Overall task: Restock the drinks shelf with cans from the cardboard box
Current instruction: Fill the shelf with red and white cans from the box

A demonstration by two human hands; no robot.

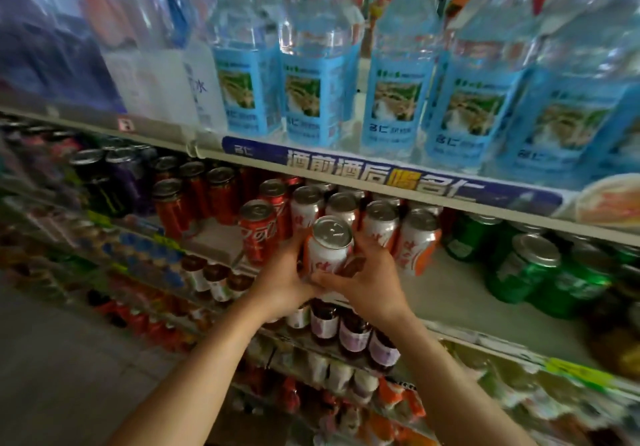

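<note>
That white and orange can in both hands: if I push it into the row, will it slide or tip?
The white and orange can is tall and narrow, so a high push may tip it; push low. Its sealed top suggests it is full and fairly heavy. Neighbouring white cans stand close, so a bump could knock them.

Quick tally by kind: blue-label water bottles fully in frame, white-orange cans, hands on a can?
Blue-label water bottles: 5
White-orange cans: 5 clear, counting the held can; those further back are too hidden to count
Hands gripping the held can: 2, left hand and right hand
Total: 12
</note>
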